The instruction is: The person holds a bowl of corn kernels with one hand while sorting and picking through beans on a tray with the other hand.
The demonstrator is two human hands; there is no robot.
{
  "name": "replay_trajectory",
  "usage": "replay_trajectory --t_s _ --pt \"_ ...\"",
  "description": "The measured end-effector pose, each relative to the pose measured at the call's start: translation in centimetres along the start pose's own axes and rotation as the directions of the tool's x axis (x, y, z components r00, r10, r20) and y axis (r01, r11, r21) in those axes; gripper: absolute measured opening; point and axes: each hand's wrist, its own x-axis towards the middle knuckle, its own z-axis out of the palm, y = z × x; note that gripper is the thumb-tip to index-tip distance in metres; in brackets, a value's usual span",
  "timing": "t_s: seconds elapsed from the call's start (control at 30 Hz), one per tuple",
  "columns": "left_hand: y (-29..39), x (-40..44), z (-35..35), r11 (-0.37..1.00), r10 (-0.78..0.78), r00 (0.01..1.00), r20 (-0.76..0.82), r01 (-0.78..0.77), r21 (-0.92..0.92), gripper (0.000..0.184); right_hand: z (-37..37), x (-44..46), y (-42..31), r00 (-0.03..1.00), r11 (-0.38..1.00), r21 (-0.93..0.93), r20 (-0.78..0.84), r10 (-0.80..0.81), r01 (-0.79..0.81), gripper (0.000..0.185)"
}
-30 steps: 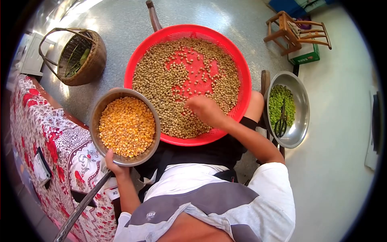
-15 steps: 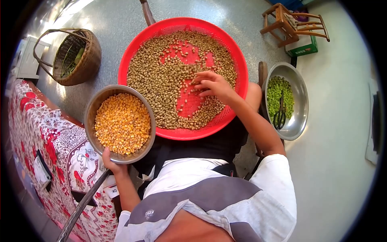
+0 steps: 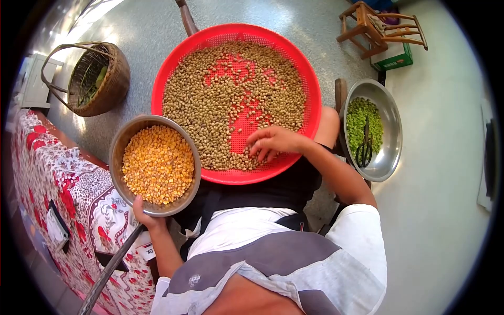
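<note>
Red sieve (image 3: pixel 315 105): over the lap (image 3: pixel 252 196), likely bendy, grab rim
Corn bowl (image 3: pixel 164 211): beside it, probably hefty, slick, cup underneath
Left hand (image 3: pixel 149 216): gripping bowl's side
Right hand (image 3: pixel 276 140): half-uncurled over seeds (image 3: pixel 194 100); underside hidden, can't tell what's held

bright scene, strongest at upper left — glare on the floor (image 3: pixel 144 58) — with fisheye-bowed edges, blackened corners.

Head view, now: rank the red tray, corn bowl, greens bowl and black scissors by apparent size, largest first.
1. Red tray
2. Corn bowl
3. Greens bowl, narrower
4. Black scissors
</note>
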Motion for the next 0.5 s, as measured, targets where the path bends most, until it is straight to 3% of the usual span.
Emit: replay_trajectory --t_s 0.1,0.2,0.23,0.3,0.33,0.4,0.43,0.5 --pt "0.0 -0.2 0.2 1.0 0.002 1.0 -0.009 -0.002 -0.006 0.068 -2.7 -0.5 -0.9 0.883 0.954 0.006 -0.378 -0.276 0.301 0.036" --pt "-0.1 -0.1 0.0 1.0 0.001 1.0 -0.013 -0.001 -0.009 0.067 -4.6 -2.1 -1.7 0.729 0.932 -0.032 -0.614 -0.303 0.361 0.027" --pt "-0.1 -0.1 0.0 1.0 0.002 1.0 -0.017 -0.002 -0.004 0.067 -4.9 -2.5 -1.4 0.728 0.932 -0.03 -0.615 -0.301 0.36 0.027" --pt "0.0 -0.1 0.1 1.0 0.0 1.0 -0.017 0.0 0.001 0.067 -5.3 -3.1 -1.0 0.822 0.954 -0.253 -0.501 -0.27 0.159 0.022" --pt "0.0 -0.1 0.2 1.0 -0.006 1.0 -0.027 0.006 0.003 0.066 -4.9 -3.2 -0.6 0.821 0.955 -0.252 -0.504 -0.269 0.158 0.022" --pt "0.0 -0.1 0.3 1.0 -0.012 0.999 -0.036 0.012 0.005 0.066 -3.1 -3.4 0.4 0.913 0.827 -0.555 -0.286 -0.29 0.088 0.023" --pt "0.0 -0.2 0.4 1.0 -0.005 0.999 -0.037 0.005 0.009 0.066 -2.2 -3.3 0.6 0.913 0.828 -0.554 -0.287 -0.289 0.088 0.023" --pt "0.0 -0.2 0.3 1.0 0.003 0.999 -0.039 -0.002 0.014 0.066 -0.5 -2.5 0.9 0.977 0.74 -0.669 -0.102 -0.186 0.071 0.023"
